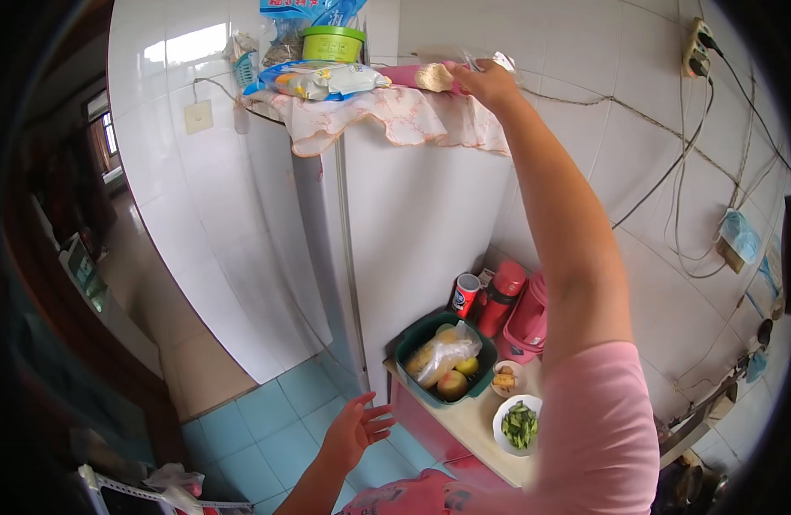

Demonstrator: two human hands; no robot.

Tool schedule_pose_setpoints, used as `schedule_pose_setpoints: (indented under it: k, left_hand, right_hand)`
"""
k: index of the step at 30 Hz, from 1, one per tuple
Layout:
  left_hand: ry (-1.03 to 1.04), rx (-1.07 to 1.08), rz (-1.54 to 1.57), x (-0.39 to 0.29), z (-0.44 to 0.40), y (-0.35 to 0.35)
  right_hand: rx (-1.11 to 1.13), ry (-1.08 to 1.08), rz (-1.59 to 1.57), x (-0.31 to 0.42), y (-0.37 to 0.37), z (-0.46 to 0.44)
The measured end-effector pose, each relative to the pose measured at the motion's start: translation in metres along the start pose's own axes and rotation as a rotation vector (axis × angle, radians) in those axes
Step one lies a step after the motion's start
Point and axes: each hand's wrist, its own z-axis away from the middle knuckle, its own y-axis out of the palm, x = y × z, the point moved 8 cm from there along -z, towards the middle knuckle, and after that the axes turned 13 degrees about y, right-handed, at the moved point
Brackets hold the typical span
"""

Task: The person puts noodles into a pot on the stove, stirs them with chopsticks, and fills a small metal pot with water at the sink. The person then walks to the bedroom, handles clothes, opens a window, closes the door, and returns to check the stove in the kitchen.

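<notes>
My right hand [488, 84] reaches up to the top of the white refrigerator [430, 223]. Its fingers are closed at the end of a pink bag [404, 75] with a pale, cream-coloured patch; the fingertips are partly hidden. Clear crinkled plastic [503, 62] shows just behind this hand. Low in front of the refrigerator, my left hand [354, 433] hangs in the air with fingers apart, holding nothing. A white and blue packet [327, 81] and a green-lidded tub [333, 45] stand left of the pink bag, on a patterned cloth [361, 120].
Beside the refrigerator, a counter [477, 433] holds a dark green basin [404, 365] of fruit, a bowl of cut greens [519, 427], a small bowl [509, 378], a red can [465, 294] and a red flask [501, 298]. Cables [687, 146] hang along the tiled wall.
</notes>
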Motion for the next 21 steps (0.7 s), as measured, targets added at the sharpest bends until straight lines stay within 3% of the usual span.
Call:
schedule_pose_setpoints:
  k: [2,7,10,12,13,19,21]
  left_hand:
    - [0.038,-0.019,0.023,-0.004,-0.004,-0.003]
    - [0.053,-0.065,0.045,-0.007,-0.017,-0.011]
    - [0.052,-0.071,0.044,-0.006,-0.025,-0.015]
    - [0.058,-0.074,0.026,-0.004,-0.031,-0.017]
    - [0.058,-0.063,0.032,-0.003,-0.034,-0.018]
    - [0.019,-0.054,0.023,-0.001,-0.046,-0.014]
    - [0.011,-0.041,0.030,0.000,-0.049,-0.014]
  right_hand:
    - [0.205,0.103,-0.008,-0.008,0.033,-0.025]
    - [0.195,0.118,-0.144,-0.013,0.053,-0.064]
    - [0.249,0.025,0.104,-0.005,0.047,-0.048]
    - [0.287,0.224,0.079,-0.007,0.038,-0.028]
    - [0.286,0.223,0.079,-0.009,0.040,-0.031]
    - [0.096,0.236,-0.124,-0.024,0.036,-0.051]
    - [-0.141,0.098,-0.130,-0.023,0.016,-0.056]
